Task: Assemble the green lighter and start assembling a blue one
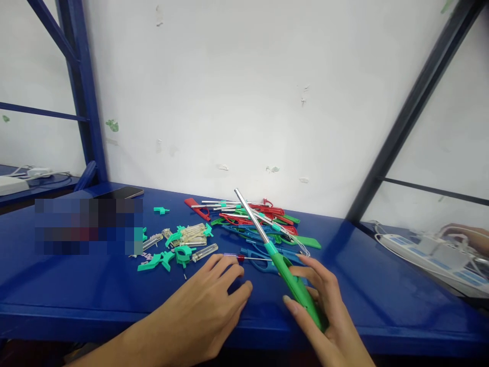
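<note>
My right hand [324, 306] is closed around the green handle of a long lighter [296, 285], whose silver tube points up and to the left. To its left, my left hand [214, 300] hovers palm down over the table's front part, fingers curled around the handle end of a screwdriver [241, 258] with a red collar and thin metal shaft. Much of that handle is hidden by the fingers. Beyond the hands lies a pile of red, blue and green lighter casings [263, 232] with silver tubes. Left of the pile are teal plastic parts [184, 255] and clear fuel cartridges [205, 252].
On the blue table [114, 300], a phone [124, 192] lies at the back left beside a blurred patch. A white wall stands behind. White power strips [424, 255] are at the right, near another person's hand [469, 237]. Dark metal posts rise on both sides.
</note>
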Tool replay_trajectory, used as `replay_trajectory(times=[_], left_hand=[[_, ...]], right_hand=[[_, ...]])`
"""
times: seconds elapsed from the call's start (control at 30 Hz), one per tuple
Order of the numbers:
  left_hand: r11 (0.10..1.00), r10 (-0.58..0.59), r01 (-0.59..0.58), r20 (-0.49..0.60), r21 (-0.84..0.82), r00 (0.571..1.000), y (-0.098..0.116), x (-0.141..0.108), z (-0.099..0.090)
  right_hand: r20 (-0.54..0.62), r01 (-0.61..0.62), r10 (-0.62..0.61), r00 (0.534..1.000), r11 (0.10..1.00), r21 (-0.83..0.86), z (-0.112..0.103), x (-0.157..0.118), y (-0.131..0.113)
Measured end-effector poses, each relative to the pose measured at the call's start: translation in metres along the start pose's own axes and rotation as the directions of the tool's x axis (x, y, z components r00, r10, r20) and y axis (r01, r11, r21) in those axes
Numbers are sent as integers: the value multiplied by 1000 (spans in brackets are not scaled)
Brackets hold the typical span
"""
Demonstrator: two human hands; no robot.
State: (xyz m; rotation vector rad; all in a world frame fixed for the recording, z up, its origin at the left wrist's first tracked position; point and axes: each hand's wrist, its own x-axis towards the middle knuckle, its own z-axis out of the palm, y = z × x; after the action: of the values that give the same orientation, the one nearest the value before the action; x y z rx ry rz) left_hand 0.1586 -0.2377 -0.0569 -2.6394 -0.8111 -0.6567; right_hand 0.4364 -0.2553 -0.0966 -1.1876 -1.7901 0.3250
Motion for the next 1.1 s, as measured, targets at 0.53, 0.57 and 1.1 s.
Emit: replay_trajectory(times=[0.53, 0.57, 1.1], left_hand=[[586, -459, 259, -52, -768, 887, -9, 7, -22], [528, -483, 262, -31, -808, 875, -9, 8, -22], [62, -490, 172, 120, -983, 863, -5, 10, -14]], right_hand=[[112, 581, -578, 808, 814, 9, 43, 35, -56], [78, 576, -574, 815, 818, 6, 46, 33, -55], [320, 107, -116, 940, 993, 47, 39, 30, -55]])
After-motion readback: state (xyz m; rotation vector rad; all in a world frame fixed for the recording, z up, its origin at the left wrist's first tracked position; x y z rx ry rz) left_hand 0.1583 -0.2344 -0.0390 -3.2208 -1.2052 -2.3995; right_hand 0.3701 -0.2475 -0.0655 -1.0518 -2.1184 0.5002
